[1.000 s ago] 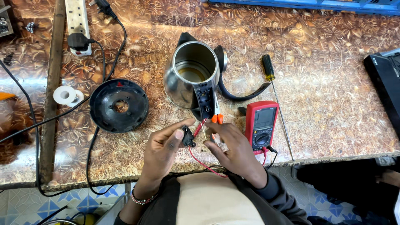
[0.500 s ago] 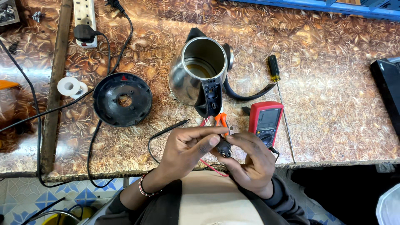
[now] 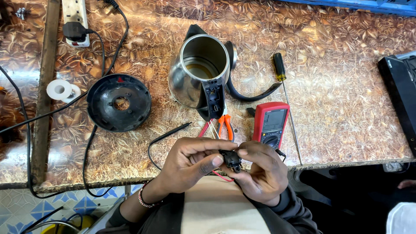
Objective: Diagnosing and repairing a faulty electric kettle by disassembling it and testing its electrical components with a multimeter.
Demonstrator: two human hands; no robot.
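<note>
Both of my hands meet at the table's near edge around a small black switch part (image 3: pixel 231 159). My left hand (image 3: pixel 190 164) pinches it from the left, and my right hand (image 3: pixel 259 168) grips it from the right. A thin red wire (image 3: pixel 222 176) loops under the part. Just beyond lies a steel electric kettle (image 3: pixel 201 73) with its lid off and its black handle housing open towards me. A red multimeter (image 3: pixel 271 124) rests right of my hands, and orange-handled pliers (image 3: pixel 226 125) lie between kettle and hands.
The round black kettle base (image 3: pixel 119 102) sits to the left, its cord running to a white power strip (image 3: pixel 73 17) at the back. A black probe lead (image 3: pixel 167 135), a long screwdriver (image 3: pixel 286 97), a white tape roll (image 3: pixel 60 90) and a black device (image 3: pixel 401 93) at the right edge also lie on the table.
My hands have drawn back from the kettle's handle towards my body and closed together around the small black part. The view has shifted slightly.
</note>
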